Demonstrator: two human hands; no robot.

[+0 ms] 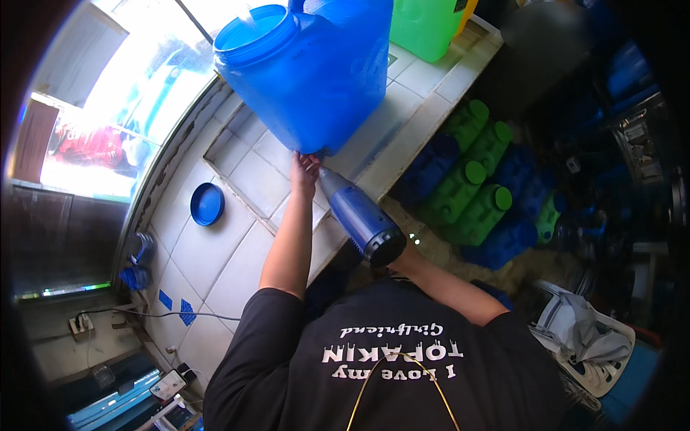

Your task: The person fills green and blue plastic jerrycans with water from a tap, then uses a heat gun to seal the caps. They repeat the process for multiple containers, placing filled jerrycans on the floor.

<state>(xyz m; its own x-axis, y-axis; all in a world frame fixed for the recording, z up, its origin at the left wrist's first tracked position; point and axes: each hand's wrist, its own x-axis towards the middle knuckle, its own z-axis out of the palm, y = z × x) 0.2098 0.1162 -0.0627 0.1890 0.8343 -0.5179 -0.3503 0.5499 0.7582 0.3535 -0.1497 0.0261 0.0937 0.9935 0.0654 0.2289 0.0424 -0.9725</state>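
A large blue plastic water container [312,81] stands at the top with its wide round mouth uncovered. My left hand [305,169] is at its bottom corner, fingers bent around a small reddish part; the exact grip is unclear. My right hand [400,263], mostly hidden, holds a blue heat gun or blower [362,215] with a black rear end. The tool's grey nozzle points at the container's bottom corner, close beside my left fingers. A round blue lid [207,203] lies on the white tiled counter [215,248], left of my forearm.
A light-green container [423,27] stands farther back on the tiled ledge. Green jugs [458,194] and blue jugs [501,242] crowd the floor at right. A black cord [161,314] crosses the counter. A phone [168,385] is at lower left; a white plastic basket [604,355] is at lower right.
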